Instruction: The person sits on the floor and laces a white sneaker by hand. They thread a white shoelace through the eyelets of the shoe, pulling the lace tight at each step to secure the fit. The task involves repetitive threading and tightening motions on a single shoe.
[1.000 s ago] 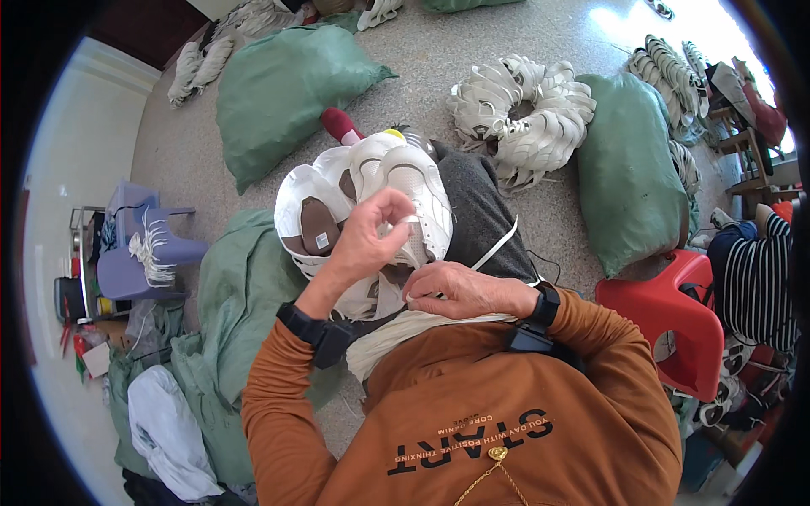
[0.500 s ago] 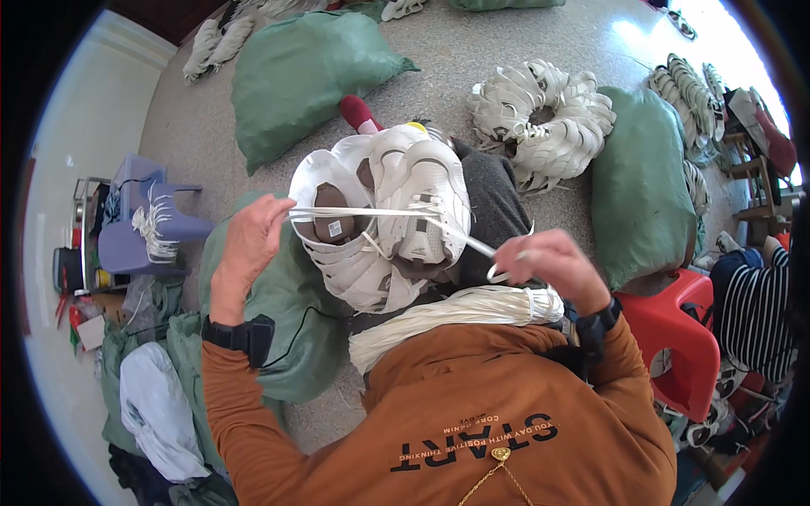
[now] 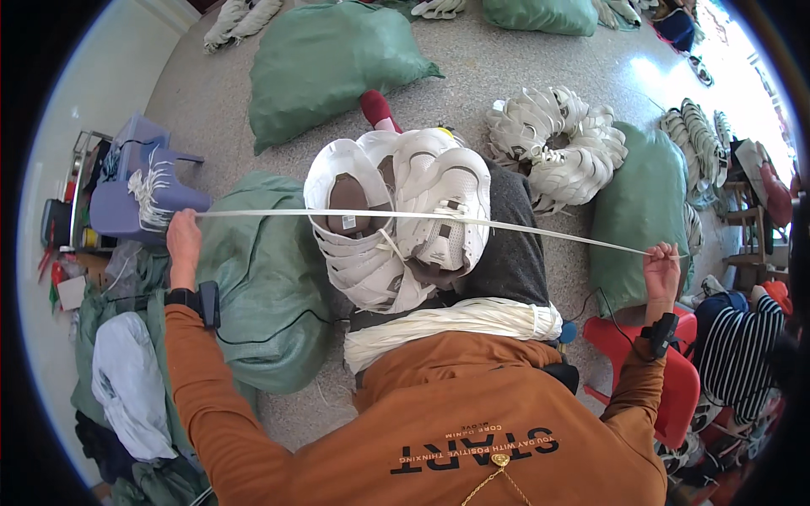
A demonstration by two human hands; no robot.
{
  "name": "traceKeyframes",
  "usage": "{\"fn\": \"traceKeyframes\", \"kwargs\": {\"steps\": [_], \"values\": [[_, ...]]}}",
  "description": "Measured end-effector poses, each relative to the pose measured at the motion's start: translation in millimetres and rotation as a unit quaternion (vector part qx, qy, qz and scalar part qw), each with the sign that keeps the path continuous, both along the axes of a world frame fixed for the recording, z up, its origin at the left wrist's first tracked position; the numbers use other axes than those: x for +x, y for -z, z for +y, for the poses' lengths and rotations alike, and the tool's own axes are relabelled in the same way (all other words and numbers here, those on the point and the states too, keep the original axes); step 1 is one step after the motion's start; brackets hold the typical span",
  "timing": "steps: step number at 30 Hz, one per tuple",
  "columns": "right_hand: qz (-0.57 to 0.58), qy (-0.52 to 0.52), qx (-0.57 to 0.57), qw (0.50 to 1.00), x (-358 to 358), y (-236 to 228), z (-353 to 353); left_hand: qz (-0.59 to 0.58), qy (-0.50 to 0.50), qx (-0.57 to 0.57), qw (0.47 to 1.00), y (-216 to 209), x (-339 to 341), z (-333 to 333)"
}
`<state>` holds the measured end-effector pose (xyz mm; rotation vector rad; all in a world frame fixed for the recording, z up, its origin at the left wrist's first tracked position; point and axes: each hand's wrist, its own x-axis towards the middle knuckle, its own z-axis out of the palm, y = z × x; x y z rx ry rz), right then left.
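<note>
A long white shoelace [image 3: 270, 212] is pulled taut from side to side across my lap. My left hand [image 3: 185, 240] pinches one end of it, out past the stack of shoes. Far to the right, my right hand [image 3: 662, 271] grips the other end between its fingers. The lace crosses a white shoe upper [image 3: 469, 181] near its eyelets; whether it passes through them I cannot tell. Beside that upper, several nested white uppers [image 3: 359, 274] rest on my lap, one showing a brown insole [image 3: 348, 198]. A thick bundle of white laces [image 3: 456, 327] lies across my waist.
Green sacks stand around me: one at the left [image 3: 270, 287], one ahead [image 3: 337, 63], one at the right [image 3: 641, 211]. A ring of white uppers [image 3: 582, 173] sits on the floor. Purple stool [image 3: 126, 202] at left holds laces. Near a red stool [image 3: 683, 371], a person in stripes [image 3: 738, 346] is at right.
Both hands have moved far apart, left hand leftward and right hand rightward. The lace, slack and looped near the right hand before, is now drawn straight between them.
</note>
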<state>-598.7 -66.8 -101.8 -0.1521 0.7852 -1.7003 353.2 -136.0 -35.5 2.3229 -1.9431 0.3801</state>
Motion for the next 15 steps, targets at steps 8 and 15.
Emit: {"fn": "traceKeyframes", "kwargs": {"steps": [8,15], "values": [[0.144,-0.072,0.036,0.986,-34.3,33.1,-19.9,0.718,-0.067,0.177,0.670,19.6,-226.7,-2.6],[0.342,-0.464,0.085,0.813,261.9,-41.7,-38.4,0.785,0.022,0.321,0.529,20.0,-341.0,23.6]]}}
